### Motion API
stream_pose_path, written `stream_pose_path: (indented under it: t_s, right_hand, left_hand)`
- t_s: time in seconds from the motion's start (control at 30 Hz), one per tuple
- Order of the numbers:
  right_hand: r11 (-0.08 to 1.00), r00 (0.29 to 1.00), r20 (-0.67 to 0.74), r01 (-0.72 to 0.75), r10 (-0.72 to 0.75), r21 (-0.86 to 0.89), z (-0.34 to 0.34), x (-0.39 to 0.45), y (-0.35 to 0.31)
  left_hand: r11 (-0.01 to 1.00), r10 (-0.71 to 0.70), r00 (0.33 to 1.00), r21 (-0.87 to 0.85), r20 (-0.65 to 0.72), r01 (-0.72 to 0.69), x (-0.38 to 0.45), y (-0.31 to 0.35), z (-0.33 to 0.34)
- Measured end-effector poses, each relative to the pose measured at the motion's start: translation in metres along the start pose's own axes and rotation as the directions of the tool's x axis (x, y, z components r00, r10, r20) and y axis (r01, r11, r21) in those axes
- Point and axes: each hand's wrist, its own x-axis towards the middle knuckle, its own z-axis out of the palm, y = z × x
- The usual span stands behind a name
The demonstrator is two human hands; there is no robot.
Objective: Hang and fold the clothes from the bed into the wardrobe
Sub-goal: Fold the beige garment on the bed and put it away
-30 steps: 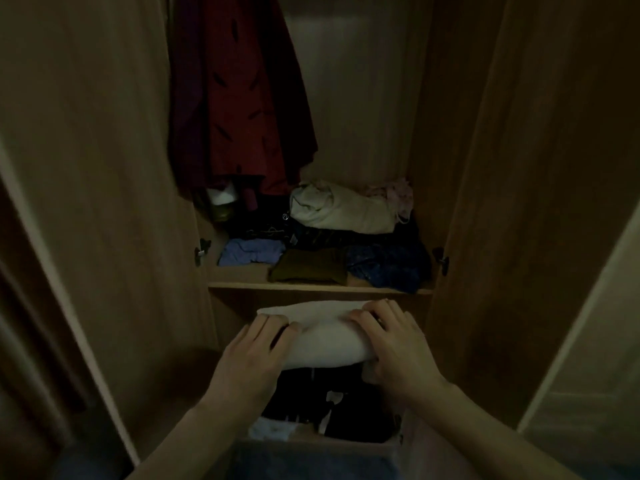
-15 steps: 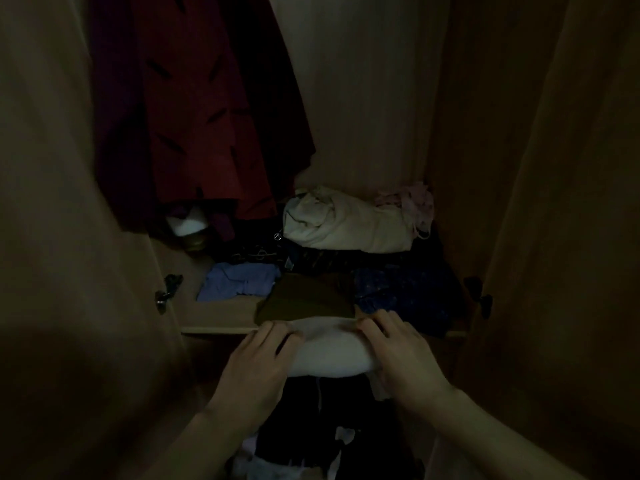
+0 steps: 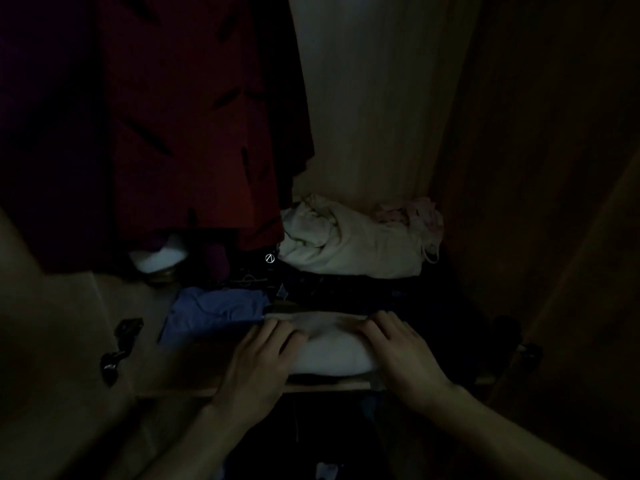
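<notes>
A folded white garment (image 3: 329, 351) lies at the front of the wardrobe shelf (image 3: 329, 388), on top of a dark folded piece. My left hand (image 3: 259, 362) grips its left end and my right hand (image 3: 401, 355) grips its right end, fingers laid over the top. The scene is very dim.
A dark red garment (image 3: 194, 126) hangs at the upper left. On the shelf lie a blue cloth (image 3: 214, 310), a cream bundle (image 3: 349, 237), a pink piece (image 3: 412, 213) and dark clothes (image 3: 398, 296). Wooden wardrobe walls close in on both sides; a door hinge (image 3: 121, 344) sits at the left.
Both hands carried the white garment up from below the shelf edge and forward onto the shelf, over the dark olive piece. The camera has moved closer into the wardrobe.
</notes>
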Motion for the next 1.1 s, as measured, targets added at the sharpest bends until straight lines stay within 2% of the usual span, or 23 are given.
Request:
stream_pose_path:
  t_s: [0.1,0.27,0.47,0.53,0.6,0.67,0.73,0.8,0.87,1.0,1.07,1.1]
  right_hand:
    - [1.0,1.0,0.02,-0.008,0.008,-0.002,0.015,0.012,0.002]
    - [0.999,0.992,-0.128,-0.003,0.009,0.046,0.046,0.033,0.015]
    - [0.993,0.996,-0.084,-0.031,0.04,0.114,0.062,0.069,0.048]
    - [0.992,0.978,-0.203,-0.013,0.039,0.127,0.068,0.086,0.059]
    - [0.989,0.916,-0.4,0.027,0.033,0.144,0.078,0.104,0.069]
    - [0.985,0.877,-0.479,0.045,0.043,0.169,0.095,0.117,0.076]
    - [0.986,0.924,-0.381,0.062,0.001,0.154,0.12,0.119,0.074]
    - [0.989,0.987,-0.147,0.077,-0.058,0.126,0.146,0.106,0.067]
    - [0.981,0.996,0.053,0.061,-0.072,0.184,0.166,0.088,0.063]
    - [0.973,0.951,0.301,-0.007,-0.064,0.229,0.172,0.079,0.07]
    - [0.961,0.95,0.298,0.01,-0.096,0.275,0.163,0.085,0.07]
    - [0.948,0.969,0.226,0.02,-0.097,0.319,0.156,0.091,0.068]
  left_hand:
    - [1.0,0.018,1.0,-0.016,-0.012,-0.019,0.001,-0.017,0.018]
    - [0.999,0.038,0.998,-0.024,0.045,-0.036,0.013,-0.037,0.042]
    - [1.0,0.006,0.991,-0.028,0.133,-0.003,0.05,-0.054,0.059]
    - [1.0,-0.014,0.992,-0.002,0.122,0.014,0.065,-0.065,0.065]
    - [0.998,-0.021,0.995,0.057,0.1,0.015,0.079,-0.076,0.075]
    - [0.996,-0.034,0.991,0.086,0.133,0.022,0.082,-0.086,0.088]
    - [0.997,-0.053,0.968,0.059,0.245,0.04,0.068,-0.091,0.104]
    - [0.998,-0.053,0.901,0.038,0.43,0.04,0.043,-0.091,0.119]
    - [0.998,-0.05,0.831,-0.014,0.555,0.069,0.021,-0.093,0.126]
    - [0.978,-0.028,0.839,-0.159,0.544,0.135,0.007,-0.1,0.124]
    - [0.964,-0.062,0.839,-0.185,0.541,0.191,0.011,-0.097,0.122]
    - [0.954,-0.102,0.841,-0.188,0.532,0.235,0.015,-0.094,0.122]
